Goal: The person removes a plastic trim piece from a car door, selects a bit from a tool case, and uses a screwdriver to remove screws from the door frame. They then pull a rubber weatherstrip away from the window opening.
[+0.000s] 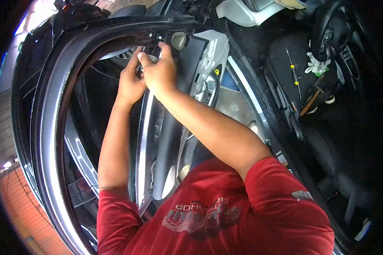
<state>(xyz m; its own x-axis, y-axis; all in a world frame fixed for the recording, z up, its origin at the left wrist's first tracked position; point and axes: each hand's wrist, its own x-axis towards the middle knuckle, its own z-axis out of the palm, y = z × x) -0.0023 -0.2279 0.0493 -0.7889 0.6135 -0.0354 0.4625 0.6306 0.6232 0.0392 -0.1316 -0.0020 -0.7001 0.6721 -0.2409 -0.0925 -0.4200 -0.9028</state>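
Both my hands are close together at the front corner of an open car door's window frame, by the dark bracket area. My left hand is closed around the corner, its fingertips partly hidden behind my other hand. Next to it, my right hand has its thumb and forefinger bent over the same spot. Whatever sits between the fingers is too small and dark to make out. Just right of the fingertips is an oval tan piece at the door corner. The door's grey and black inner trim panel runs down from there.
On the black car seat to the right lie a screwdriver with a yellow and black handle, a wooden-handled hammer, a crumpled white wrapper and a tape roll. The steering wheel is at top right.
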